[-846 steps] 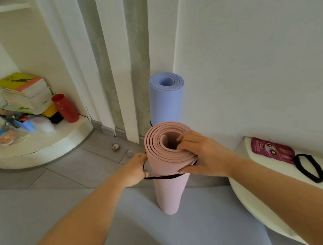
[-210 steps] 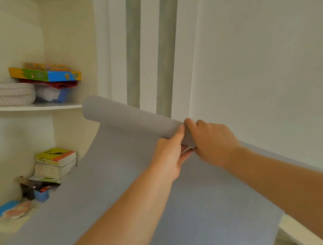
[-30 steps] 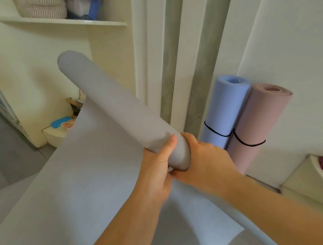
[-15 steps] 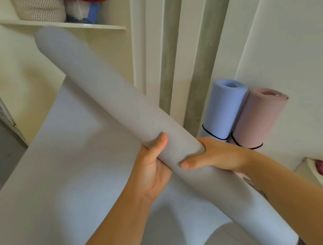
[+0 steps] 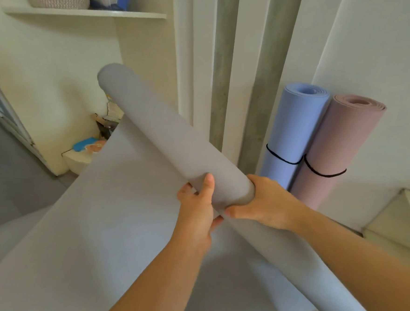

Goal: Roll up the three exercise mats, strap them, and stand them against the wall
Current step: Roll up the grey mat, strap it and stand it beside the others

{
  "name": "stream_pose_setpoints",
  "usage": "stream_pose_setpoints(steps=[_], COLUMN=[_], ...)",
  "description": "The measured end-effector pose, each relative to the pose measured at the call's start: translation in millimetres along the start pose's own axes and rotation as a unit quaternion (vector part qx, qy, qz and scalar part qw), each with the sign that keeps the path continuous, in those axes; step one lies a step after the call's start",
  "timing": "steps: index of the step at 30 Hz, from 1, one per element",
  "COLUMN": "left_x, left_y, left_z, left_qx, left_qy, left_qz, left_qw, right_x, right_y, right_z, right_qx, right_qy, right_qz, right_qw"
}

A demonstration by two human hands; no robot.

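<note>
Mat roll (image 5: 171, 133) slants up-left (left hand (image 5: 196, 213), right hand (image 5: 266, 204) gripping).

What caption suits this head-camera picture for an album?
Left hand and right hand grip the half-rolled grey mat; blue mat and pink mat stand strapped against the wall.

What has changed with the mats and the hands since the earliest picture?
The pink mat was let go and now stands strapped against the wall beside the blue mat. The left hand and right hand have taken hold of the grey mat and rolled it part way. The blue mat stayed upright.
</note>
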State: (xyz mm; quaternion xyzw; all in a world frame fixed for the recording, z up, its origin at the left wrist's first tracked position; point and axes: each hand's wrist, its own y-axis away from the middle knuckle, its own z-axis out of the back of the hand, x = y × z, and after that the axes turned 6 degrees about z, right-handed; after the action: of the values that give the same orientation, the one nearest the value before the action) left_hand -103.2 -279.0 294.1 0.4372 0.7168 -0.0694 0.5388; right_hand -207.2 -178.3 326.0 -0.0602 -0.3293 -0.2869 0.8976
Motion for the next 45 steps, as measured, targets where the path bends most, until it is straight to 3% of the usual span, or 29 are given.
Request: stream_pose_setpoints(steps=[3,6,8,15,19,24,30,32,35,38,42,45], left_x=[14,18,20,28,30,32,32,33,33,33,49,70], left_y=[11,14,10,5,2,5,5,3,-5,-12,-19,-18], left_z=[12,20,24,28,26,33,39,37,30,28,29,26], left_qx=[0.006,0.023,0.004,0.024,0.021,0.111,0.198,0.209,0.199,0.181,0.085,0.086], left_qy=[0.026,0.008,0.021,0.059,0.067,0.099,0.107,0.112,0.115,0.007,-0.042,-0.036], left_qz=[0.070,0.067,0.057,0.038,0.035,0.035,0.052,0.049,0.031,0.009,0.038,0.039], left_qw=[0.997,0.997,0.998,0.997,0.997,0.988,0.973,0.970,0.973,0.983,0.995,0.995], right_x=[7,6,1,-12,-13,-19,-29,-27,-22,-22,-32,-41], right_y=[9,13,13,-3,-15,-20,-5,-4,-3,0,4,6], right_z=[-21,-46,-59,-21,-9,0,6,7,7,4,-23,-52], right_qx=[-0.041,-0.072,-0.059,0.097,0.162,0.249,0.272,0.246,0.145,0.052,-0.038,-0.085], right_qy=[0.114,0.212,0.215,-0.013,-0.053,-0.167,-0.276,-0.263,-0.196,-0.132,-0.028,0.044], right_qz=[-0.004,0.030,0.049,0.062,0.038,-0.003,-0.011,-0.003,0.012,0.023,-0.002,-0.025], right_qw=[0.993,0.974,0.974,0.993,0.985,0.954,0.922,0.933,0.970,0.990,0.999,0.995])
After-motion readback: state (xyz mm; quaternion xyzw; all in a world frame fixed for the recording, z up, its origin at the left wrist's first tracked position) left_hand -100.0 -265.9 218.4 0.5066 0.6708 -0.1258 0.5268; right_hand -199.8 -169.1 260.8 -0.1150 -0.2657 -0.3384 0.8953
